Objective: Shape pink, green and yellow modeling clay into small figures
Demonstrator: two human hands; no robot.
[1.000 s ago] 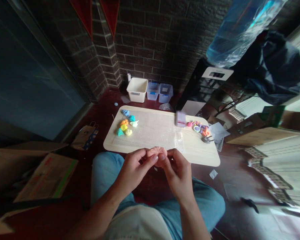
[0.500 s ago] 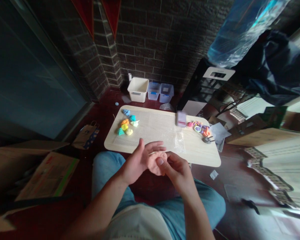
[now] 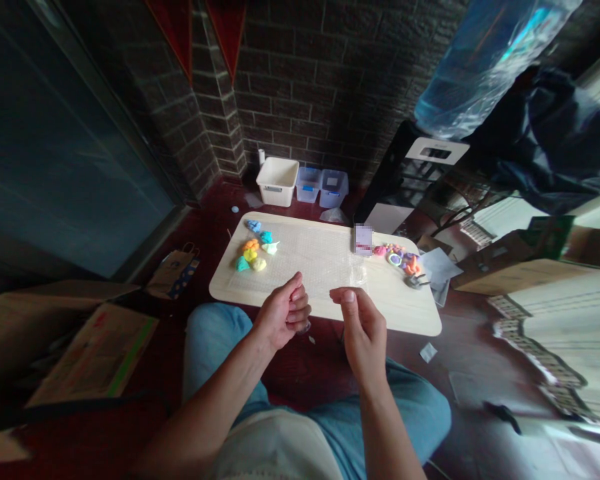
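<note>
Above the near edge of the low table [image 3: 300, 293], my left hand [image 3: 284, 310] has its fingers curled in towards the palm. A hand's width to its right, my right hand [image 3: 363, 327] is closed, its thumb pressed along the bent forefinger. The pale pink clay disc does not show; whether it is inside either hand I cannot tell. Lumps of soft clay in orange, green, blue and white lie at the table's left, among them a yellow clay lump [image 3: 250, 255]. At the right end are small coloured clay pieces, including an orange clay piece [image 3: 413, 265].
Clear bubble wrap [image 3: 310, 250] covers the table's middle. A blurred-out card or box [image 3: 363, 239] stands at its back right. Beyond are a white bin [image 3: 277, 183], clear tubs [image 3: 334, 190] and a water dispenser [image 3: 390, 217]. Cardboard boxes [image 3: 95, 353] stand on the left.
My hands have moved apart from holding the pink clay disc together. The left fingers have curled from stretched out to closed. The disc has gone out of sight.
</note>
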